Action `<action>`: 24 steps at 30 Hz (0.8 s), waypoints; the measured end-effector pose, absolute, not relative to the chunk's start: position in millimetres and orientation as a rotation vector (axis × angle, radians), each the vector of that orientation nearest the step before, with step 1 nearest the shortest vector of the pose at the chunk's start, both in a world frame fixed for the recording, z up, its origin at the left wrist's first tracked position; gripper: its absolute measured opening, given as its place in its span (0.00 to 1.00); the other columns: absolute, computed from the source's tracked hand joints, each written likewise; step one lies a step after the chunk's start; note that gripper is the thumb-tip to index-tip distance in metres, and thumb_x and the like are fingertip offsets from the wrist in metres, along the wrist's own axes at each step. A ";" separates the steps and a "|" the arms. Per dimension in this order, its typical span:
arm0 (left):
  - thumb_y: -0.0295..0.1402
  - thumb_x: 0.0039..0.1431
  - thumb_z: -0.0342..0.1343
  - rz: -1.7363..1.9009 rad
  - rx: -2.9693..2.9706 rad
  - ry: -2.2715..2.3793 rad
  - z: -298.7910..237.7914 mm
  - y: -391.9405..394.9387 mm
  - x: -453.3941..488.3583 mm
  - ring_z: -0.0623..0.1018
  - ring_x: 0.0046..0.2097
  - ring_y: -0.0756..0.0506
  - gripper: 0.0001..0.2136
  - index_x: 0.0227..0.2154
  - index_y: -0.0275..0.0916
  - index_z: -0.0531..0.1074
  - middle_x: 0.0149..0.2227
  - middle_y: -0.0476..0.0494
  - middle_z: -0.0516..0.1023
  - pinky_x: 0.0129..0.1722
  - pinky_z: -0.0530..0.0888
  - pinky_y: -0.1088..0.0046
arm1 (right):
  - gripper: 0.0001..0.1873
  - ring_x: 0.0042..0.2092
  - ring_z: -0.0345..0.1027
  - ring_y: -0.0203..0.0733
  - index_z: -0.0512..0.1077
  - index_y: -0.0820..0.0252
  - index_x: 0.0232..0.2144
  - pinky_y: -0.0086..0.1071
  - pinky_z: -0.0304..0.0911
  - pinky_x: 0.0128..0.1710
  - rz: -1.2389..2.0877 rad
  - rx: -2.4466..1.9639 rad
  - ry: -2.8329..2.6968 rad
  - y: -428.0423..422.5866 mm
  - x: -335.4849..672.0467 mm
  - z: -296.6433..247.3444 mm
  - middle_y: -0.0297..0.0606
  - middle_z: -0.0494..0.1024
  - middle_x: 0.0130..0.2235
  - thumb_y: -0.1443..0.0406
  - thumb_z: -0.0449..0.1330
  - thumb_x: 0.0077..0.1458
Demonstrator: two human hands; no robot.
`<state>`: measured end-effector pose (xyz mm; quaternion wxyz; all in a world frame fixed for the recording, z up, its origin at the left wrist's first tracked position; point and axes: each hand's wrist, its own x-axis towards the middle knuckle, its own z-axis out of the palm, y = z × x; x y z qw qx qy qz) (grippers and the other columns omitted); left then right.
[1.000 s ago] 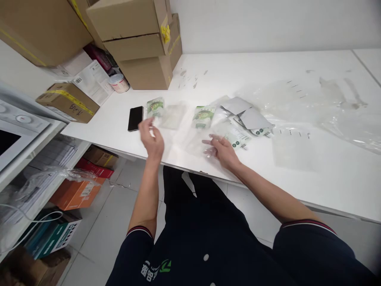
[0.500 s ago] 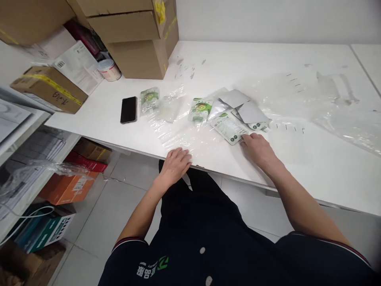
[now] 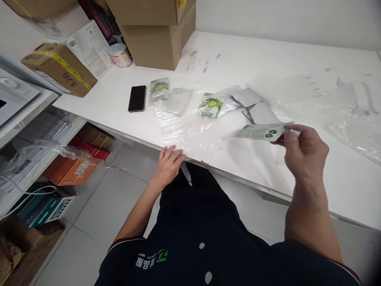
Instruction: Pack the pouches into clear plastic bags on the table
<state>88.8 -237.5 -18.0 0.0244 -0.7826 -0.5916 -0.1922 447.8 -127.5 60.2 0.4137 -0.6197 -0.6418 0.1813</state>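
Note:
Pinched between the thumb and fingers of my right hand (image 3: 306, 149) is a green-and-white pouch (image 3: 258, 132), tilted and raised above the table. Just behind it lie silver-backed pouches (image 3: 247, 97), overlapping one another. A pouch with a green round picture (image 3: 211, 105) lies face up to their left. My left hand (image 3: 170, 161) rests at the table's front edge, fingers spread and holding nothing. Clear plastic film (image 3: 175, 129) spreads over the table in front of it. Farther back, another green pouch (image 3: 160, 88) sits in clear wrapping.
A black phone (image 3: 137, 98) lies left of the film. Cardboard boxes (image 3: 154, 45), a taped carton (image 3: 59, 69) and a tin (image 3: 120, 55) stand at the back left. More clear film (image 3: 342, 107) covers the table's right side. Shelves with boxes (image 3: 70, 167) are at lower left.
My right hand has lifted the pouch off the pile and moved right, turning it on edge. My left hand has stayed by the table edge. The view has shifted slightly.

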 end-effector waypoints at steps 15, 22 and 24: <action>0.26 0.63 0.54 -0.820 -2.140 -1.726 -36.8 -241.5 103.9 0.77 0.51 0.41 0.09 0.42 0.42 0.76 0.43 0.43 0.82 0.53 0.67 0.59 | 0.09 0.24 0.64 0.33 0.74 0.58 0.39 0.30 0.65 0.25 1.716 -1.194 -1.874 -66.7 348.1 16.6 0.31 0.72 0.24 0.63 0.62 0.55; 0.24 0.65 0.50 -0.650 -2.152 -1.704 -41.1 -239.6 112.4 0.78 0.44 0.45 0.18 0.53 0.48 0.72 0.41 0.44 0.81 0.49 0.67 0.61 | 0.17 0.27 0.70 0.36 0.75 0.61 0.44 0.37 0.73 0.34 1.590 -1.160 -1.787 -79.3 354.1 2.3 0.35 0.77 0.29 0.58 0.64 0.54; 0.24 0.65 0.49 -0.657 -2.154 -1.707 -41.8 -237.4 111.7 0.78 0.43 0.45 0.18 0.53 0.48 0.72 0.39 0.45 0.81 0.48 0.67 0.62 | 0.22 0.32 0.73 0.38 0.73 0.60 0.48 0.40 0.75 0.38 1.639 -1.099 -1.732 -79.5 356.0 -3.6 0.39 0.79 0.39 0.58 0.65 0.52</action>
